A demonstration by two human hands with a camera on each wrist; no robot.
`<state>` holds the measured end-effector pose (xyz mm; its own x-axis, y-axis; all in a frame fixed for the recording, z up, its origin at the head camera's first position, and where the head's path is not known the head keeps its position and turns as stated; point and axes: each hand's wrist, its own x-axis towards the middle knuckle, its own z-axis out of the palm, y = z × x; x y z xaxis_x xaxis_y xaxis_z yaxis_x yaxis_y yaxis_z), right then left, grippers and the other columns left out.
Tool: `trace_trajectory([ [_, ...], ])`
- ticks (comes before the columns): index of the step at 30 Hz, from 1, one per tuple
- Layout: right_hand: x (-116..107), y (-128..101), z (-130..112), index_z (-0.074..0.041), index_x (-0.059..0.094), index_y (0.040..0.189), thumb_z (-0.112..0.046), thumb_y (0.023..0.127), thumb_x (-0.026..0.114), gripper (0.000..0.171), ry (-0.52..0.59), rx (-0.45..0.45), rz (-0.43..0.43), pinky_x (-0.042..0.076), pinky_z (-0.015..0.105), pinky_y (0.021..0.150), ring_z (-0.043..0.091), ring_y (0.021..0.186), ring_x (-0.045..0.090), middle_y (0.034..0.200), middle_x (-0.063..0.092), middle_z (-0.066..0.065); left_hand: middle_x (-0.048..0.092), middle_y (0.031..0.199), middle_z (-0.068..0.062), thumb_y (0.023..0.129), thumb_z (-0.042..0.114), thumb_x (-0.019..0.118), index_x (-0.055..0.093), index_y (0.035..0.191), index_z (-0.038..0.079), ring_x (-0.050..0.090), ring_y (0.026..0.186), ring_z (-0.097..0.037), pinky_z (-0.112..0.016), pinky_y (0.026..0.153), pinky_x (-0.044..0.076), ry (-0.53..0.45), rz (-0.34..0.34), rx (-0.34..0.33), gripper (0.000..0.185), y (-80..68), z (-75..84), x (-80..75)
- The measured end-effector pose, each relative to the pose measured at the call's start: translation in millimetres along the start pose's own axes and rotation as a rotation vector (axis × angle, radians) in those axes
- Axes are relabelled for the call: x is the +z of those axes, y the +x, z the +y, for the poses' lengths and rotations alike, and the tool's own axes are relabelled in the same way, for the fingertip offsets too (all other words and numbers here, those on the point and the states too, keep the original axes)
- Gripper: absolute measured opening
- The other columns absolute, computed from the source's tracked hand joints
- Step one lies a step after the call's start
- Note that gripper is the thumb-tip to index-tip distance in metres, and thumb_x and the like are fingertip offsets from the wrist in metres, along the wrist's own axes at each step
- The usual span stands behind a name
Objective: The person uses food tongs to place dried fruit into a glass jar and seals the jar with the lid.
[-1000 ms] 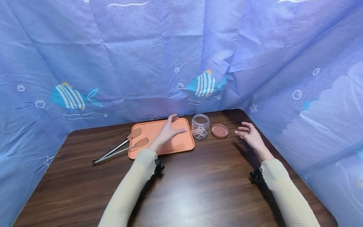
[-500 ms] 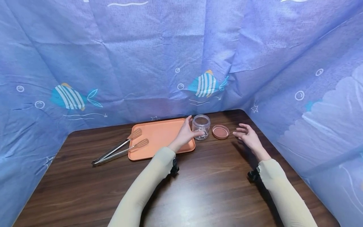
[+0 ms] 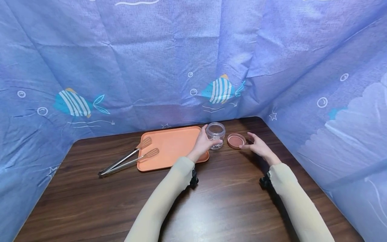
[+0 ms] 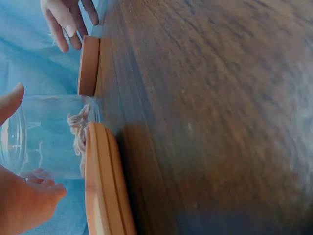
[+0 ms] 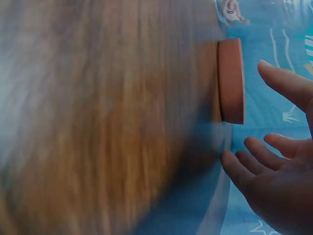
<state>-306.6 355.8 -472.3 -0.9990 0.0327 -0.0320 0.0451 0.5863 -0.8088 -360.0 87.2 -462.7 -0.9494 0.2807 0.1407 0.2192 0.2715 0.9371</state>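
Note:
My left hand (image 3: 203,144) is round a clear jar (image 3: 216,129), with the thumb across the front and the fingers on its far left side. The jar stands upright and uncovered beside the tray. Pale, twisted strands (image 4: 79,129) lie at its bottom. Fingertips show behind the jar's clear wall in the left wrist view. My right hand (image 3: 257,146) hovers just right of a round reddish-brown lid (image 3: 235,140), thumb and fingers spread apart. The lid lies hollow side up on the table. In the right wrist view the lid (image 5: 232,81) is in front of the parted thumb and fingers.
An orange tray (image 3: 172,148) lies left of the jar. Metal tongs (image 3: 124,163) with slotted brown heads rest partly on it, spread apart. The dark wooden table (image 3: 223,195) meets a blue fish-print curtain (image 3: 163,74) at the back and right.
My left hand has moved right from over the tray to the jar. My right hand has shifted left to the lid's edge, its thumb spreading from the fingers.

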Motion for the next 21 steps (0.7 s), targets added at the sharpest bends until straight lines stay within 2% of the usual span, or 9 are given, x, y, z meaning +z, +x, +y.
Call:
trace_trajectory([
  [3, 5.1, 5.0, -1.3, 0.01, 0.02, 0.155, -0.026, 0.085, 0.079, 0.098, -0.059, -0.009, -0.002, 0.023, 0.056, 0.117, 0.047, 0.145, 0.027, 0.157, 0.026, 0.033, 0.048, 0.147, -0.019, 0.078, 0.026, 0.089, 0.03, 0.155, 0.003, 0.045, 0.136, -0.029, -0.042, 0.113, 0.036, 0.015, 0.004, 0.009, 0.1, 0.9, -0.7, 0.8],
  [10, 16.2, 15.2, -7.2, 0.015, 0.025, 0.151, -0.028, 0.08, 0.083, 0.101, -0.2, -0.062, -0.036, 0.027, 0.057, 0.115, 0.05, 0.138, 0.033, 0.149, 0.032, 0.039, 0.053, 0.142, -0.019, 0.077, 0.028, 0.09, 0.037, 0.15, 0.003, 0.05, 0.131, -0.028, -0.042, 0.11, 0.04, 0.057, -0.01, 0.034, 0.093, -2.4, -0.9, -3.8],
  [17, 21.8, 19.9, -9.3, 0.018, 0.026, 0.149, -0.029, 0.078, 0.084, 0.103, -0.297, -0.07, -0.02, 0.031, 0.058, 0.113, 0.053, 0.133, 0.039, 0.145, 0.035, 0.042, 0.059, 0.135, -0.016, 0.075, 0.025, 0.091, 0.043, 0.147, 0.002, 0.056, 0.122, -0.026, -0.04, 0.105, 0.045, 0.074, -0.038, 0.07, 0.09, -16.6, 1.7, -3.9],
  [21, 22.4, 20.2, -11.3, 0.018, 0.025, 0.149, -0.031, 0.079, 0.084, 0.103, -0.301, -0.059, -0.025, 0.031, 0.058, 0.112, 0.053, 0.132, 0.039, 0.145, 0.035, 0.042, 0.06, 0.133, -0.015, 0.074, 0.026, 0.092, 0.043, 0.147, 0.001, 0.058, 0.119, -0.025, -0.039, 0.102, 0.046, 0.094, -0.054, 0.085, 0.092, -27.1, 3.1, -2.4],
])
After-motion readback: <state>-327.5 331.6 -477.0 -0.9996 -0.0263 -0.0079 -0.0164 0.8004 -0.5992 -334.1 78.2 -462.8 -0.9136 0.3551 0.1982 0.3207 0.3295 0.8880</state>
